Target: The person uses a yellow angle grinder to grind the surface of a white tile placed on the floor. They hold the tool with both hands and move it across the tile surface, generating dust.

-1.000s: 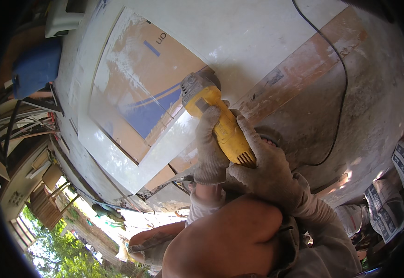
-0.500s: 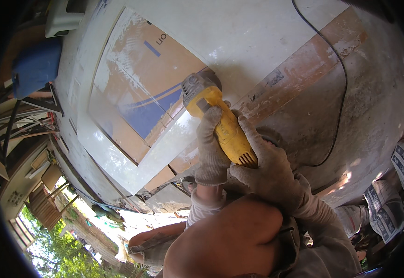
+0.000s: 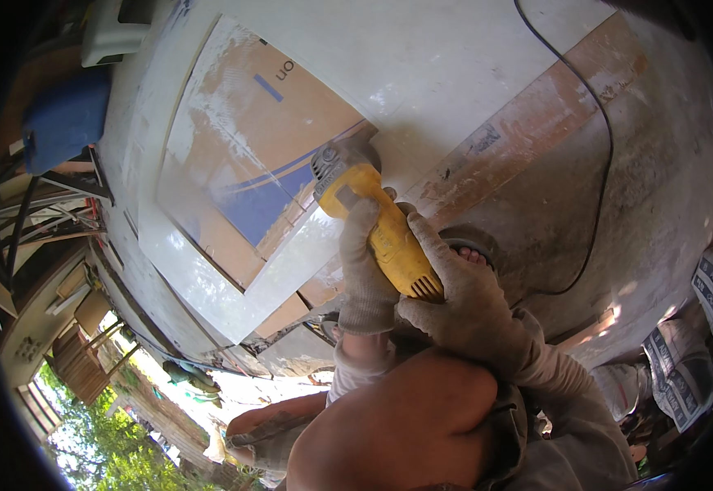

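Note:
A yellow angle grinder (image 3: pixel 397 245) with a grey metal head is held in both gloved hands. My left hand (image 3: pixel 362 266), in a pale knit glove, closes round its body just behind the head. Around the vented rear end wraps my right hand (image 3: pixel 475 307), gloved too. The grinder's dark disc, partly hidden by the head, is at the right corner of the brown cardboard (image 3: pixel 311 94) with blue print. A pale sheet (image 3: pixel 189 266) frames that cardboard along its left and near sides. Whether the disc touches the surface I cannot tell.
A black cord (image 3: pixel 608 155) curves over the dusty floor at right. One sandalled foot (image 3: pixel 473 250) is beside my right hand. A brown cardboard strip (image 3: pixel 528 123) lies to the right. Printed bags (image 3: pixel 677 372) stand at lower right, a blue container (image 3: pixel 66 119) at far left.
The grinder and both hands have shifted slightly left and toward me. More of the foot behind my right hand now shows.

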Action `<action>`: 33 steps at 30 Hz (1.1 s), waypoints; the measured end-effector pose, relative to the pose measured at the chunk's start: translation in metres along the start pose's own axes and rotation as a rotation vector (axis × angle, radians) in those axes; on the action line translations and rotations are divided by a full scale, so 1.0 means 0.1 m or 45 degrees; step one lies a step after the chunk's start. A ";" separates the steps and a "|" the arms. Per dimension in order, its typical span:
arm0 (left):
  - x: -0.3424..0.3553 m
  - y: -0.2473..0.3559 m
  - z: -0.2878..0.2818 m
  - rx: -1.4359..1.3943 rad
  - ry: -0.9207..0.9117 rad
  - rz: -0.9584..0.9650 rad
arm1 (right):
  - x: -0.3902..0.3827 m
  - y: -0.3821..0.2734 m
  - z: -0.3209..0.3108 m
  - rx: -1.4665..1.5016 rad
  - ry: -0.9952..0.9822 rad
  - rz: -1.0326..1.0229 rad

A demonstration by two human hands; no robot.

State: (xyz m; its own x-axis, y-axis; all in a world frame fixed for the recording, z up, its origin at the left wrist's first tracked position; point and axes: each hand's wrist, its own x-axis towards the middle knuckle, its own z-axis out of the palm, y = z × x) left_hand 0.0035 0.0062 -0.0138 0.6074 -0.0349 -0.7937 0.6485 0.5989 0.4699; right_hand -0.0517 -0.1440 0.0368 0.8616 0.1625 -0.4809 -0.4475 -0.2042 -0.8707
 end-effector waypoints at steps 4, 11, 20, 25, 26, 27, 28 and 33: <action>-0.10 0.00 -0.07 0.013 0.089 0.136 | 0.02 -0.02 -0.04 -0.043 -0.171 0.045; -0.16 0.03 -0.07 -0.089 0.012 0.124 | 0.00 -0.04 0.01 -0.129 -0.125 -0.071; -0.03 0.06 0.10 -0.049 -0.122 0.025 | 0.02 -0.02 -0.04 -0.033 0.071 -0.097; 0.03 0.05 0.11 0.041 -0.108 0.050 | 0.04 0.01 -0.06 0.050 0.054 -0.090; 0.03 0.04 0.12 0.064 -0.109 0.064 | 0.04 0.02 -0.06 0.041 0.062 -0.110; 0.04 0.04 0.12 0.058 -0.109 0.059 | 0.04 0.03 -0.06 0.052 0.050 -0.082; 0.04 0.03 0.12 0.051 -0.106 0.053 | 0.04 0.04 -0.06 0.051 0.044 -0.071; 0.02 0.03 0.06 0.029 -0.108 0.004 | 0.05 0.08 -0.03 -0.006 0.065 -0.116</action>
State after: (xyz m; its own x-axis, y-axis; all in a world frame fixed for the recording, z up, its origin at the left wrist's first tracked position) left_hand 0.0094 0.0028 -0.0114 0.6454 -0.1010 -0.7571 0.6562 0.5806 0.4819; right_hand -0.0503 -0.1475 0.0276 0.9097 0.1310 -0.3941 -0.3660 -0.1956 -0.9098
